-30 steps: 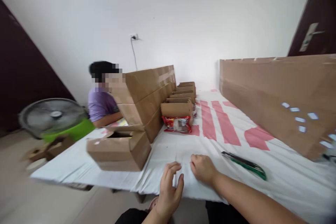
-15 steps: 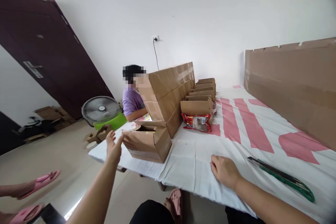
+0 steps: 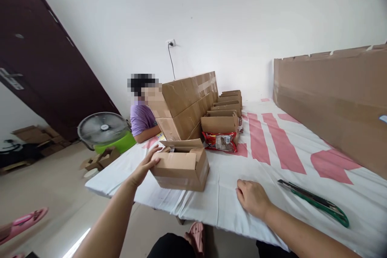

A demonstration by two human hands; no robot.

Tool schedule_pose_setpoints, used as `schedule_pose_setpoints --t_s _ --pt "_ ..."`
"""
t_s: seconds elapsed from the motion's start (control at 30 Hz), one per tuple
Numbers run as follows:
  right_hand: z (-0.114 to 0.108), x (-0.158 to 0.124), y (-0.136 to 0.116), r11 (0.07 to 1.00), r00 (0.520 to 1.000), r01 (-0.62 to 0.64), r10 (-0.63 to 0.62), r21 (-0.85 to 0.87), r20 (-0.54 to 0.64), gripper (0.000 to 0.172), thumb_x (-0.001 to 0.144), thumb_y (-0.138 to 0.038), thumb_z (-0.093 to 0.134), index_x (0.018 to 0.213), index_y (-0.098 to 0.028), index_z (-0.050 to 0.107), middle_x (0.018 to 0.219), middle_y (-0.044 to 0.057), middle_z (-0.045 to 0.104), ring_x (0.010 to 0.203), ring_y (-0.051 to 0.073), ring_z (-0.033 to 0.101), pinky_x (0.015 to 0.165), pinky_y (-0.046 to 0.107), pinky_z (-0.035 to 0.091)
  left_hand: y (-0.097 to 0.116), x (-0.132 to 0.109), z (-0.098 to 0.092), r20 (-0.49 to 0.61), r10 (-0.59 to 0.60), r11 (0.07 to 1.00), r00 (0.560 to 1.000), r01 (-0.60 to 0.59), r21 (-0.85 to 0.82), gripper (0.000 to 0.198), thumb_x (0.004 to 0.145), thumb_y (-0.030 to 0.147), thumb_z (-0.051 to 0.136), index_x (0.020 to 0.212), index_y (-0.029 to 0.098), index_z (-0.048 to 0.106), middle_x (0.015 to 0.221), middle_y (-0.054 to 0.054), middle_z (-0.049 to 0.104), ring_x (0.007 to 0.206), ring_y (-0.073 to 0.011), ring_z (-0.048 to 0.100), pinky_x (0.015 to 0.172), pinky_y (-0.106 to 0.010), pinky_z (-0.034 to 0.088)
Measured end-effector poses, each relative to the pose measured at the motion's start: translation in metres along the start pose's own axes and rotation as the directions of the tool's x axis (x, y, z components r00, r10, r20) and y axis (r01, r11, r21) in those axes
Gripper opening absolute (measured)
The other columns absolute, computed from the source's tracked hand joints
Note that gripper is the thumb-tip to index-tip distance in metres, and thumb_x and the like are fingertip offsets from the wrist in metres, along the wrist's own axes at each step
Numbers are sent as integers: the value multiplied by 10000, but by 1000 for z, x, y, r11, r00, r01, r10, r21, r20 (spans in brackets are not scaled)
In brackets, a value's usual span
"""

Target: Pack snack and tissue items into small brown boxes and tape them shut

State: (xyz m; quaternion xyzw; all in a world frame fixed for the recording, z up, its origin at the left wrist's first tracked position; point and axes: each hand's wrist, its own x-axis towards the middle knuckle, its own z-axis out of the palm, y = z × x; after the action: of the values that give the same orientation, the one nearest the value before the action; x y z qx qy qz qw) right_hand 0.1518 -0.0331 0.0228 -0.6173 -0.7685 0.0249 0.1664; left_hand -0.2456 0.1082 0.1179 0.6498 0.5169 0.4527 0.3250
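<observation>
A small open-topped cardboard box (image 3: pixel 178 171) stands at the front edge of the cloth-covered table, its flaps raised. My left hand (image 3: pixel 148 165) grips the box's left end, thumb on the near side and fingers over the far side, partly hidden. My right hand (image 3: pixel 252 197) rests on the cloth as a loose fist, with nothing showing in it. To its right lies a green-handled utility knife (image 3: pixel 317 203), blade end pointing left. Behind the box, a red snack packet (image 3: pixel 220 142) leans against the nearest of several open small boxes (image 3: pixel 219 123).
Stacked taped cartons (image 3: pixel 184 105) rise behind the box, with a person in a purple shirt (image 3: pixel 142 119) beyond. A large cardboard panel (image 3: pixel 329 96) borders the table's right. A green-based fan (image 3: pixel 105 129) stands on the floor at left, beside the table edge.
The box has moved right and turned, its long side now facing me. My left hand has closed in on its end. The right hand stays in place on the cloth; the view shifted slightly.
</observation>
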Motion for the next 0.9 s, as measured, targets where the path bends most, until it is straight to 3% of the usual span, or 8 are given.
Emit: schedule_pose_setpoints --t_s 0.13,0.23,0.37,0.47,0.53,0.63,0.77,0.9 --pt "1 0 1 1000 1000 9 -9 11 12 165 897 -188 419 832 -183 570 781 44 690 716 181 642 640 284 343 10 -3 12 110 58 995 992 -47 -93 907 702 590 649 1463 271 272 1545 -112 301 1357 -351 376 1108 -475 314" --pt "2 1 2 1000 1000 8 -8 18 23 171 896 -194 412 838 -181 573 794 57 693 732 194 646 646 291 346 19 -7 32 200 119 992 973 -109 -63 958 766 584 607 1514 288 87 1586 -105 186 1428 -341 231 1162 -488 185" --pt "2 1 4 1000 999 5 -6 30 41 183 886 -202 406 857 -180 585 825 76 705 773 215 655 658 300 356 40 -11 63 347 209 967 914 -245 62 1009 763 547 648 1521 280 39 1609 -74 89 1466 -327 44 1182 -484 42" --pt "2 1 6 999 998 4 -7 45 56 169 832 -183 448 920 -176 593 875 79 719 796 217 662 664 298 365 55 -8 81 438 226 959 870 -277 55 1018 732 553 679 1520 280 95 1559 -100 254 1434 -344 195 1173 -487 116" --pt "3 2 6 998 998 -1 -3 61 62 196 808 -171 452 942 -172 595 894 81 722 807 220 664 670 299 370 61 -5 88 415 259 951 872 -305 48 976 718 563 685 1507 271 190 1469 -107 387 1374 -345 314 1157 -489 173" --pt "2 2 6 997 998 -10 5 81 65 202 804 -167 438 929 -170 597 895 85 720 812 222 663 677 301 374 60 -3 95 352 297 944 888 -328 31 680 735 541 672 1330 245 527 1323 -97 507 1282 -330 417 1139 -467 223" --pt "3 2 5 996 998 -19 14 83 68 188 808 -178 436 903 -175 598 884 82 717 808 223 660 678 301 381 47 -11 108 208 172 976 963 -139 -167 343 766 496 631 926 210 730 1307 -92 526 1306 -336 395 1135 -441 233" --pt "5 3 6 995 998 -27 21 94 65 206 792 -168 440 914 -172 606 895 81 717 817 227 662 682 301 390 40 -22 117 166 20 919 986 47 -391 279 718 390 674 929 213 718 1473 -53 411 1378 -350 309 1110 -438 266"
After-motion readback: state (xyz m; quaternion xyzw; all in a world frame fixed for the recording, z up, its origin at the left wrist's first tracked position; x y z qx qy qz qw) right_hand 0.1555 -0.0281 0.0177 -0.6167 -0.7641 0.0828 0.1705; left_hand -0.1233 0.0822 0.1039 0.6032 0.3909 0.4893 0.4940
